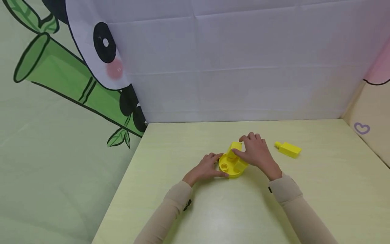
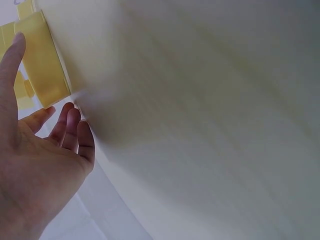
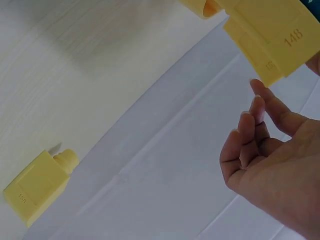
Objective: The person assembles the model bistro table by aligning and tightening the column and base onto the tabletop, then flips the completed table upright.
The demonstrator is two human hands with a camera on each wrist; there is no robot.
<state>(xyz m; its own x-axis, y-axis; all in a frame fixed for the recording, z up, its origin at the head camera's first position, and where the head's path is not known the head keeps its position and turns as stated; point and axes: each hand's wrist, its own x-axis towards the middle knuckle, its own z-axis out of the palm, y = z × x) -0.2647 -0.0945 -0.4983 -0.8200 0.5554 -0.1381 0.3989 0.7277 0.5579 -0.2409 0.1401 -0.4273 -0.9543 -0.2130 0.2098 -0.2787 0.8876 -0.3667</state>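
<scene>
A round yellow tray (image 1: 230, 174) with a raised rim and a small round socket sits on the table. My left hand (image 1: 208, 166) holds its left side, thumb at the near rim and fingers at the far rim. In the left wrist view the thumb lies along the tray's wall (image 2: 42, 60). My right hand (image 1: 257, 151) grips a boxy yellow bottle-shaped piece (image 1: 234, 147) between thumb and index finger, above the tray. The number 148 shows on this piece (image 3: 280, 35) in the right wrist view. Another yellow block (image 1: 240, 165) stands in the tray's right part.
A second yellow bottle-shaped piece (image 1: 289, 150) with a round neck lies on its side to the right of my right hand. The pale table (image 1: 195, 135) ends at a white cloth backdrop (image 1: 243, 91). A printed green cloth (image 1: 61, 152) hangs on the left.
</scene>
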